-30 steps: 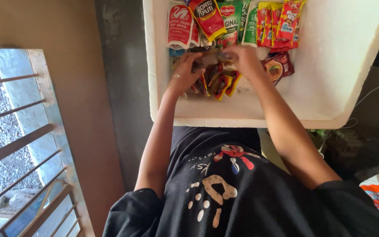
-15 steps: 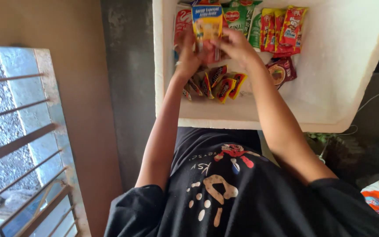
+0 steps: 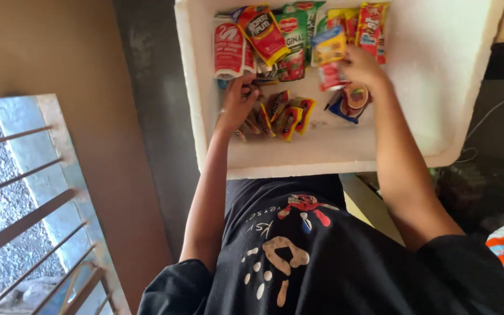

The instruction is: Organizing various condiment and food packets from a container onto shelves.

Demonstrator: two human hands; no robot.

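Now the right hand [image 3: 361, 65] pinches a small yellow-and-blue packet [image 3: 328, 45] together with a red sachet [image 3: 331, 76] just below it, lifting both over the white foam tray [image 3: 438, 87]; a round red pouch [image 3: 354, 98] lies just beneath this hand. Meanwhile the left hand [image 3: 239, 100] rests on the tray with fingers curled over a fan of small red-and-yellow sachets [image 3: 284, 114] beside it, though whether it grips any cannot be told. Red and green packets [image 3: 263, 38] lie just beyond both hands.

Left hand [image 3: 239, 99] on small sachets [image 3: 281, 115], right hand [image 3: 361, 65] gripping yellow packet [image 3: 329, 45], white foam tray [image 3: 438, 76]
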